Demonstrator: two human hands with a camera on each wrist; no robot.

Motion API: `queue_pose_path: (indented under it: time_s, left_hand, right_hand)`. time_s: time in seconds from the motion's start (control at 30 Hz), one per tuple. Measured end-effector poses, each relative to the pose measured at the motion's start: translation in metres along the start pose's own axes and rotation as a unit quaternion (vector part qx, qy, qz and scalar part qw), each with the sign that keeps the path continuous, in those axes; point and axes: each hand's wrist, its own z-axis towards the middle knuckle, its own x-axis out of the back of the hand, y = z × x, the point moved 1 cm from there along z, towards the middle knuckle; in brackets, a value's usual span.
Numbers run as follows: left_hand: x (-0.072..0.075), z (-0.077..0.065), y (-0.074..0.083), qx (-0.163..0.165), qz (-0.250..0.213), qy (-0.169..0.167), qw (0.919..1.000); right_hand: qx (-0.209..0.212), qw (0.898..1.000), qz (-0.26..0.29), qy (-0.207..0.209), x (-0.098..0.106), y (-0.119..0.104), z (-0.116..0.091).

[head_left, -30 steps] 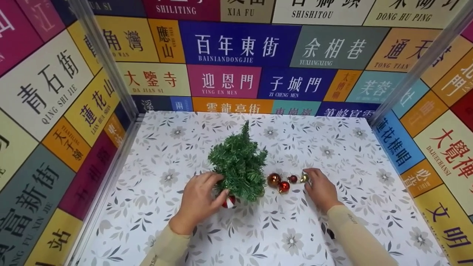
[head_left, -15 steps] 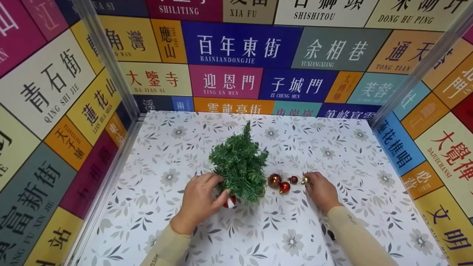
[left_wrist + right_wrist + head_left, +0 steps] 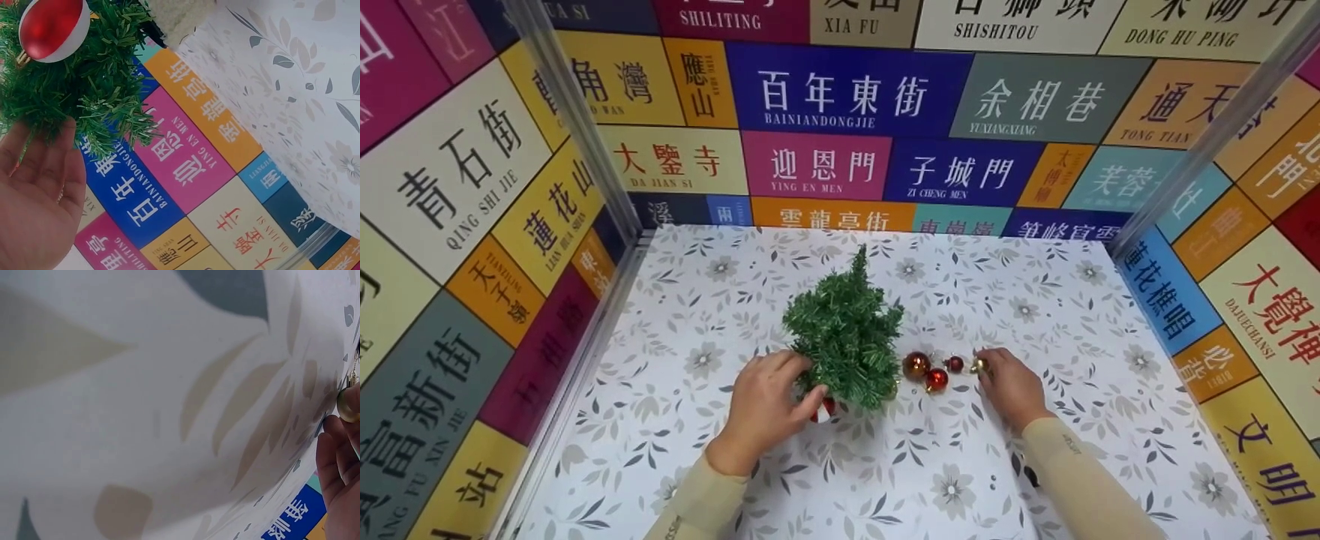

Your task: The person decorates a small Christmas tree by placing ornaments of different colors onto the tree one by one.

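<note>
A small green Christmas tree (image 3: 844,337) stands on the patterned tabletop. My left hand (image 3: 769,401) holds it at the lower left, thumb and fingers among the branches; in the left wrist view the fingertips reach into the needles. Low on the tree near that thumb hangs a red-and-white bauble (image 3: 53,28), partly covered by the hand in the head view. Off to the right, my right hand (image 3: 1011,390) pinches a small gold bauble (image 3: 979,365) close over the tabletop. The right wrist view catches only part of this hand and the gold bauble (image 3: 344,408) at its edge.
Between tree and right hand lie a brownish-red bauble (image 3: 916,365), a red bauble (image 3: 937,380) and a small dark red bauble (image 3: 954,364). A black object (image 3: 1026,472) shows beside the right forearm. Colourful printed walls (image 3: 847,90) with clear corner posts enclose the tabletop (image 3: 705,300).
My right hand's fingers have shifted slightly down with the gold bauble, which has turned a little between them. The left hand and the tree stay nearly where they were.
</note>
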Motion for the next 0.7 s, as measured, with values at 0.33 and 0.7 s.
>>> queue_pose_path:
  time_s: [0.33, 0.7]
  left_hand:
    - [0.0013, 0.0008, -0.0042, 0.009, -0.009, -0.007, 0.9999]
    - [0.0020, 0.0004, -0.0087, 0.016, -0.016, -0.007, 0.9997]
  right_hand:
    - [0.010, 1.000, -0.010, 0.012, -0.0010, -0.0005, -0.0006]
    - [0.005, 1.000, -0.008, 0.007, -0.0010, -0.0006, -0.0019]
